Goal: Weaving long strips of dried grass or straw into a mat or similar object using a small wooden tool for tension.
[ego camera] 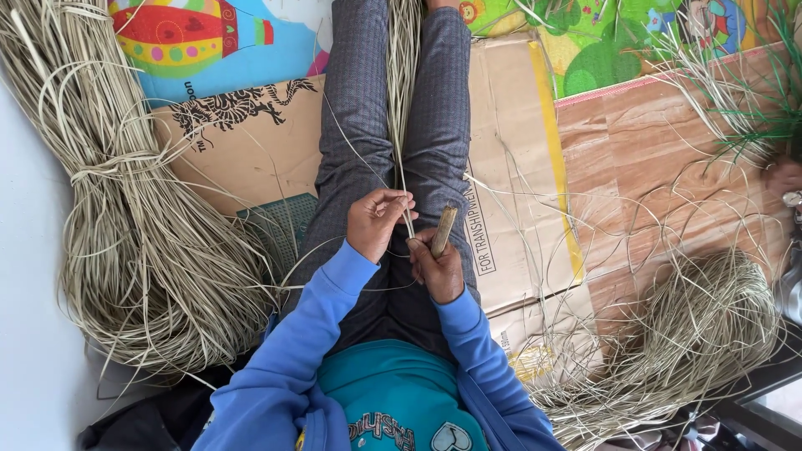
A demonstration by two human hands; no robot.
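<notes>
Reed strand (404, 179): centre frame, long axis vertical, running up between the knees | left hand (373, 224): fingers pinched on strand, just left of it | right hand (436, 266): fist closed around wooden stick (444, 230), just below-right | cut bundle (125, 209): left.

pale tan straw bundle (125, 217), blue sleeves (292, 351), grey checked trousers (359, 108).

Big tied reed bundle (125, 209) walls off my left; loose reed tangle (702, 334) crowds the right. Stray strands cross the flattened cardboard (510, 125) between. My legs (359, 125) fill the middle, a strand bunch (403, 75) between them. Open passage: bare cardboard just beside each thigh.
</notes>
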